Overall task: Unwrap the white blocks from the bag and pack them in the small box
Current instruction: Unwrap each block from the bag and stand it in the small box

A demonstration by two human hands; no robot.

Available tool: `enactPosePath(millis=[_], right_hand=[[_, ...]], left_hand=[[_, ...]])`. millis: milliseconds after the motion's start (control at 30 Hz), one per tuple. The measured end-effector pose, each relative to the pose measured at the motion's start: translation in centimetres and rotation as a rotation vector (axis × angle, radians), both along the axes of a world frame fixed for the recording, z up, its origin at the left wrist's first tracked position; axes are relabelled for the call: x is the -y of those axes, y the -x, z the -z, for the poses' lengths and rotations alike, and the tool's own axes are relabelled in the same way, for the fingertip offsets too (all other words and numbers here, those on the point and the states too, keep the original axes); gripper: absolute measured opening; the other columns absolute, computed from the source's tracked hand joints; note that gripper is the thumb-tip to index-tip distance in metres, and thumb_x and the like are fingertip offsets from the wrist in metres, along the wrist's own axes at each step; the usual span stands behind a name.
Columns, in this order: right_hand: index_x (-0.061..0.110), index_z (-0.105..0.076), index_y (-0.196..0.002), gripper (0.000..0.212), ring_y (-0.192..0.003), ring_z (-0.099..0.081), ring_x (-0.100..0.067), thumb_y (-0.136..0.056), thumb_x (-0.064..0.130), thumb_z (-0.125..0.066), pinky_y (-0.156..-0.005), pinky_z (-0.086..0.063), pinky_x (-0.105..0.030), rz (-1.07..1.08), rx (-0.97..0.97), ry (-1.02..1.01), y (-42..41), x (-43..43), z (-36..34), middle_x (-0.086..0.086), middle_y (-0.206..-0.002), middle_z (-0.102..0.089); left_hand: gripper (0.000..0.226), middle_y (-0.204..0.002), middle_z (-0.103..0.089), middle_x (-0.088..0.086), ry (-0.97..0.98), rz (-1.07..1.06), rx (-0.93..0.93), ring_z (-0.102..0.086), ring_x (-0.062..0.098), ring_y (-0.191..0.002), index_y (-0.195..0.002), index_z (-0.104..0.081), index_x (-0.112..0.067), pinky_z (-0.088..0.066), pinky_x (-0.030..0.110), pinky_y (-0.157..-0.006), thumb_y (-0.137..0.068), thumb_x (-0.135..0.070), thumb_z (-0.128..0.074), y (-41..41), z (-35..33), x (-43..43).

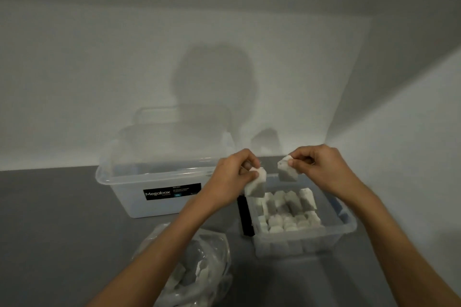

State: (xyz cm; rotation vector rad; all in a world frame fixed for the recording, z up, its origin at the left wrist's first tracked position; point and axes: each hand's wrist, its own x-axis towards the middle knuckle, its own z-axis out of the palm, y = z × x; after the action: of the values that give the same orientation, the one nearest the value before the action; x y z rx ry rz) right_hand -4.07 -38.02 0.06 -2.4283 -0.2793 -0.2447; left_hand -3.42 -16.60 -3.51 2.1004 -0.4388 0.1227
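White blocks (pixel 287 209), clear small box (pixel 304 242), grey table (pixel 62 227), black label (pixel 172 191)

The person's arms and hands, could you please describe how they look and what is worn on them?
Both forearms are bare: no sleeves in view. The left hand and right hand wear no gloves, and no watch, bracelet or ring shows in this dim picture.

A grey table (pixel 50 219) carries a large box (pixel 154 182), small box (pixel 299 244) and bag (pixel 212 257).

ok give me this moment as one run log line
left hand: holds white block | right hand: holds second block | both raised by small box, part filled | bag: blocks inside
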Motion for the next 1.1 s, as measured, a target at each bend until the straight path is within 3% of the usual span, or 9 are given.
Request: enactPosePath(millis=[133,267,400,700,1100], right_hand=[[0.019,-0.074,-0.089,0.011,-0.068,-0.062,-0.003,-0.089,0.014,-0.064,-0.061,-0.04,-0.004,0.002,-0.088,0.116,-2.4,2.2,3.4,0.009,-0.072,-0.066],[0.013,-0.075,-0.096,0.02,-0.073,-0.063,-0.013,-0.087,0.008,-0.057,-0.059,-0.039,-0.009,-0.023,-0.186,0.238,-4.4,3.0,7.5,-0.003,-0.086,-0.072],[0.008,-0.073,-0.099,0.024,-0.087,-0.065,-0.02,-0.086,0.003,-0.053,-0.079,-0.052,-0.027,-0.083,-0.289,0.296,-6.0,3.2,10.5,-0.009,-0.101,-0.071],[0.002,-0.07,-0.099,0.023,-0.077,-0.056,-0.016,-0.088,0.0,-0.05,-0.068,-0.041,-0.025,-0.134,-0.416,0.251,-7.8,3.7,12.5,-0.015,-0.097,-0.07],[0.004,-0.063,-0.094,0.012,-0.085,-0.065,-0.029,-0.094,0.005,-0.051,-0.07,-0.051,-0.033,-0.062,-0.344,0.296,-8.1,3.0,13.8,-0.016,-0.098,-0.065]], left_hand=[[0.026,-0.088,-0.063,0.004,-0.224,0.03,-0.013,-0.057,0.013,-0.077,-0.111,-0.061,-0.019,-0.047,0.022,-0.073,-0.087,-0.01,-0.06,-2.4,2.1,3.9],[0.017,-0.101,-0.066,0.009,-0.45,0.08,-0.13,-0.061,0.023,-0.095,-0.097,-0.066,-0.011,-0.049,0.032,-0.082,-0.084,-0.01,-0.056,-4.7,4.7,6.9],[0.011,-0.101,-0.065,0.007,-0.641,0.085,-0.198,-0.059,0.02,-0.089,-0.091,-0.065,-0.009,-0.047,0.028,-0.079,-0.085,-0.007,-0.057,-6.1,7.1,8.9],[0.02,-0.109,-0.067,0.014,-0.752,-0.06,-0.221,-0.064,0.025,-0.099,-0.102,-0.068,-0.003,-0.051,0.032,-0.089,-0.093,-0.003,-0.05,-7.5,9.6,11.0],[0.037,-0.128,-0.055,0.014,-0.928,-0.213,-0.231,-0.057,0.026,-0.116,-0.125,-0.048,-0.004,-0.048,0.033,-0.095,-0.09,-0.003,-0.06,-6.2,11.2,12.0]])
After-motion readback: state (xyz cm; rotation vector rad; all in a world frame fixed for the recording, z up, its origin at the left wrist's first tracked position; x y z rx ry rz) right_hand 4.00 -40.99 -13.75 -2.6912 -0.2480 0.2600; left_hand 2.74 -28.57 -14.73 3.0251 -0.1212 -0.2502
